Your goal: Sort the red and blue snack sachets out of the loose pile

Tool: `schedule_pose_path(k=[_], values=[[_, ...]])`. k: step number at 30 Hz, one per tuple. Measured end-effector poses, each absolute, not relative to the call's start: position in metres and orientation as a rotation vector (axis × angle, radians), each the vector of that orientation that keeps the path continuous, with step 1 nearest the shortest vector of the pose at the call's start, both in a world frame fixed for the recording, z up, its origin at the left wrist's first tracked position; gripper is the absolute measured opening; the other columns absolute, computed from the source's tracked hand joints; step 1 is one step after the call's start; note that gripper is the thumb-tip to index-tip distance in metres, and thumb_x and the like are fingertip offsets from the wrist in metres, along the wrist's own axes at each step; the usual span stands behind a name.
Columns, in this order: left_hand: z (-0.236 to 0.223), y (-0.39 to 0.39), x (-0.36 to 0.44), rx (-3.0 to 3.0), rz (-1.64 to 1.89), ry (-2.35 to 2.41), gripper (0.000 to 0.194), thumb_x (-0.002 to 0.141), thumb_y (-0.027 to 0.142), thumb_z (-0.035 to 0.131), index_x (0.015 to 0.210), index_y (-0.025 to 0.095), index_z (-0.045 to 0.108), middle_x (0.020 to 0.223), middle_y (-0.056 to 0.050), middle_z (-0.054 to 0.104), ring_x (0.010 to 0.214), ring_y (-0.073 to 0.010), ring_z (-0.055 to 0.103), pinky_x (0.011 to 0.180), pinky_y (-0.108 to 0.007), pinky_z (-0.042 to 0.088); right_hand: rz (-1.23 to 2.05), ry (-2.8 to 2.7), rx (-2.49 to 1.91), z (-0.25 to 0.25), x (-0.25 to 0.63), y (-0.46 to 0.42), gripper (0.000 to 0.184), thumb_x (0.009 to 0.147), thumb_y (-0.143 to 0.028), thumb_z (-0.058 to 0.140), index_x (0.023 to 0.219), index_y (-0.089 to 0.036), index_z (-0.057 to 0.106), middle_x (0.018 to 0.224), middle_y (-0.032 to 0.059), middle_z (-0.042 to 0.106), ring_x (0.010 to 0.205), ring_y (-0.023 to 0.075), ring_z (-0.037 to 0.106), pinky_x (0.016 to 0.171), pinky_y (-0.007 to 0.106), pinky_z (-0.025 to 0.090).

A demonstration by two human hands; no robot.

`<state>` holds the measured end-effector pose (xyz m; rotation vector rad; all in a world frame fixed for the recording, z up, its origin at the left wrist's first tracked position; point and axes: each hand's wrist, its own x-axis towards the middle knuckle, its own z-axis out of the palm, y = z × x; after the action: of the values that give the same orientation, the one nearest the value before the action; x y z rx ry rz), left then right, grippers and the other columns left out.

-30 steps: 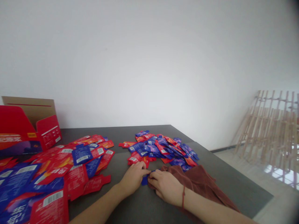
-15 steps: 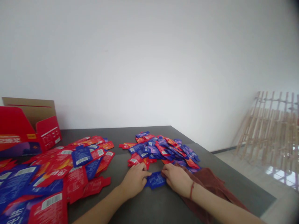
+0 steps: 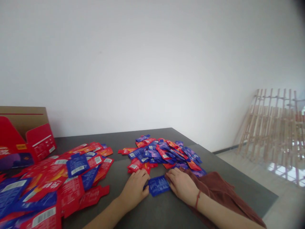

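Observation:
A blue sachet with pale print lies flat on the dark table in front of me. My left hand is at its left edge, thumb and forefinger closed on the corner. Over its right end, the curled fingers of my right hand press down and cover that edge. A crumpled brown cloth lies against and partly beneath my right hand and forearm. Just beyond both hands is a heap of red and blue sachets.
On the left spreads a larger pile of red and blue sachets. An open red carton stands behind it by the white wall. The table's right edge drops to the floor, where wooden racks lean.
The view has turned slightly right. The blue sachet now lies straighter and flatter, with more of its face showing. My left fingers have drawn back to its left edge; my right hand stays at its right end.

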<state>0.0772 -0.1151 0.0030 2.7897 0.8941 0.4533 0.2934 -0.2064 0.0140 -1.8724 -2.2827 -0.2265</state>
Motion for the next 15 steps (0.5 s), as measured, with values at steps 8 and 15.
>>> schedule_pose_path(k=[8,15], values=[[-0.003,-0.117,0.08,2.775,0.568,0.874,0.038,0.076,0.007,0.046,0.109,0.02,0.058,0.112,-0.007,0.06,0.108,-0.0244,0.051,0.098,-0.039,0.038,-0.332,-2.28,-1.989,0.005,0.283,-0.204,0.026,0.085,-0.013,0.048,0.107,-0.013,0.062,0.103,0.0109,0.062,0.095,0.0246,0.054,0.081,0.035,0.044],[-0.007,-0.125,0.091,2.635,0.535,1.022,0.063,0.072,0.032,0.067,0.13,0.018,0.047,0.134,-0.013,0.052,0.125,-0.0316,0.044,0.107,-0.046,0.033,-0.187,-2.189,-1.857,0.009,0.273,-0.17,0.023,0.088,-0.015,0.045,0.101,-0.016,0.064,0.099,0.007,0.064,0.098,0.0211,0.055,0.085,0.03,0.042]])
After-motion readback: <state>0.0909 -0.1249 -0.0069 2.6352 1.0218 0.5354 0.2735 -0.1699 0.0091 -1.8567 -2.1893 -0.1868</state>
